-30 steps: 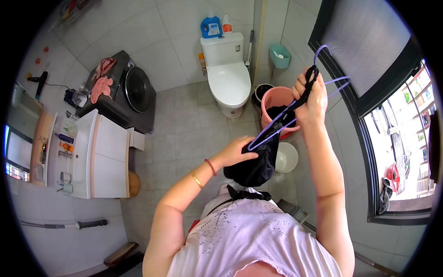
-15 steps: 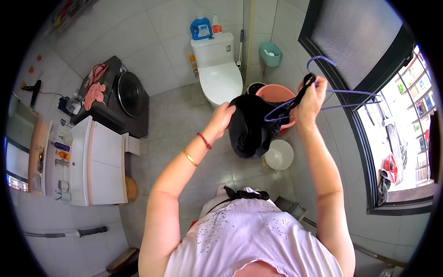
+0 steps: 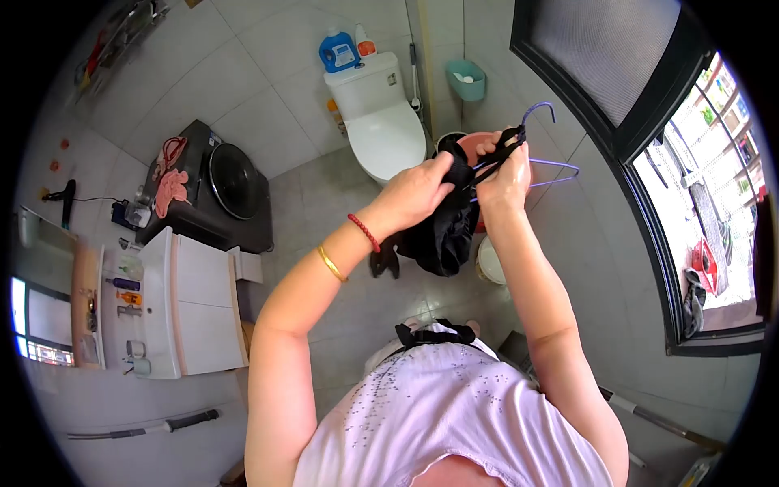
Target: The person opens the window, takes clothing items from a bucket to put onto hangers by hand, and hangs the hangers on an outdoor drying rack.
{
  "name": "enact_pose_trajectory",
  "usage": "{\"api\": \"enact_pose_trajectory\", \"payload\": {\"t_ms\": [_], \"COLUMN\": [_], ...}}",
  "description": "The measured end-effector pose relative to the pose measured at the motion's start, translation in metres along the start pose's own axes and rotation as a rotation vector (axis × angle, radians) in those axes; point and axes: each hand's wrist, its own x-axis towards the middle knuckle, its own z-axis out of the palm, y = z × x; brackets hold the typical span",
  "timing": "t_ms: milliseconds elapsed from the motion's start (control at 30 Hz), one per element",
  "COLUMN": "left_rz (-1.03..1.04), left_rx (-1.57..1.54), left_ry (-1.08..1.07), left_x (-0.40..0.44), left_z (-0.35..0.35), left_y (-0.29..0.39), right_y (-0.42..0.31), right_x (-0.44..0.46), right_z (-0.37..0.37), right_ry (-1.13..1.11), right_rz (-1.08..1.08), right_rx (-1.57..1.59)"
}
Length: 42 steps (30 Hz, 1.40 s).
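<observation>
Black cloth (image 3: 442, 239) hangs below both hands, with a loose end dangling at its lower left. My left hand (image 3: 418, 192) is closed on the upper part of this cloth. Close beside it, my right hand (image 3: 506, 174) grips a purple hanger (image 3: 556, 165) together with black straps. The hanger's hook points up above my right hand, and one end sticks out to the right. Its other end is hidden by the cloth and my hands. Behind my right hand is a pink bucket (image 3: 479, 144), partly covered.
A white toilet (image 3: 385, 142) stands ahead. To the left are a dark washing machine (image 3: 207, 195) and a white cabinet (image 3: 203, 304). A white bucket (image 3: 490, 261) is on the floor below my right hand. The framed window (image 3: 621, 154) is at the right.
My left hand has moved right and up along the cloth, close to my right hand. My right hand has shifted slightly left with the hanger, and the cloth now hangs down instead of being spread open.
</observation>
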Motion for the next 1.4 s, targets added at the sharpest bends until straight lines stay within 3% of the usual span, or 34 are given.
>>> {"api": "enact_pose_trajectory", "payload": {"t_ms": [33, 133, 267, 333, 400, 500, 567, 600, 733, 833, 933, 967, 1033, 1067, 1133, 1200, 1233, 1333, 1400], "left_rz": [-0.136, -0.098, -0.093, -0.109, -0.143, -0.096, -0.061, -0.060, -0.064, -0.081, -0.068, -0.094, -0.200, -0.225, -0.263, -0.282, -0.289, -0.277, -0.274], "left_rx": [-0.073, -0.208, -0.040, -0.008, -0.101, -0.212, -0.306, -0.321, -0.317, -0.261, -0.280, -0.287, -0.232, -0.209, -0.173, -0.250, -0.289, -0.374, -0.465], "left_ry": [-0.045, -0.045, -0.077, 0.014, 0.106, 0.196, 0.249, 0.248, 0.220, 0.232, 0.317, 0.324, 0.269, 0.245, 0.180, 0.180, 0.180, 0.212, 0.164], "left_x": [0.000, -0.001, -0.006, -0.007, -0.009, -0.011, -0.007, -0.005, -0.003, -0.009, -0.024, -0.032, -0.053, -0.062, -0.076, -0.084, -0.086, -0.085, -0.085], "left_z": [-0.003, -0.017, -0.040, -0.043, -0.047, -0.054, -0.054, -0.055, -0.066, -0.075, -0.080, -0.083, -0.090, -0.090, -0.085, -0.080, -0.079, -0.074, -0.075], "left_y": [0.000, -0.008, -0.010, -0.011, -0.018, -0.012, -0.013, -0.010, 0.011, 0.014, 0.000, -0.006, -0.020, -0.025, -0.030, -0.029, -0.030, -0.041, -0.039], "right_y": [0.004, 0.003, -0.009, -0.015, -0.034, -0.025, 0.003, 0.024, 0.085, 0.105, 0.099, 0.113, 0.103, 0.070, 0.007, 0.004, -0.018, -0.044, -0.049], "right_x": [0.003, 0.011, 0.008, 0.001, -0.025, 0.007, 0.000, 0.001, -0.001, 0.008, 0.026, 0.061, 0.103, 0.105, 0.068, 0.120, 0.104, 0.069, 0.081], "right_z": [-0.007, -0.020, -0.051, -0.067, -0.063, -0.156, -0.168, -0.180, -0.169, -0.166, -0.175, -0.227, -0.263, -0.233, -0.139, -0.177, -0.150, -0.120, -0.138], "right_ry": [-0.075, -0.128, -0.311, -0.436, -0.258, -0.326, -0.281, -0.357, -0.496, -0.586, -0.260, -0.317, -0.137, 0.099, 0.221, 0.036, -0.076, -0.210, -0.106], "right_rz": [0.023, 0.250, 0.361, 0.242, 0.057, 0.044, 0.187, 0.162, 0.166, 0.268, 0.395, 0.267, 0.380, 0.587, 0.598, 0.499, 0.570, 0.475, 0.248], "right_rx": [0.036, -0.177, -0.358, -0.247, -0.319, -0.796, -1.052, -1.247, -1.499, -1.550, -1.352, -1.218, -0.741, -0.391, -0.331, -0.344, -0.353, -0.744, -1.039]}}
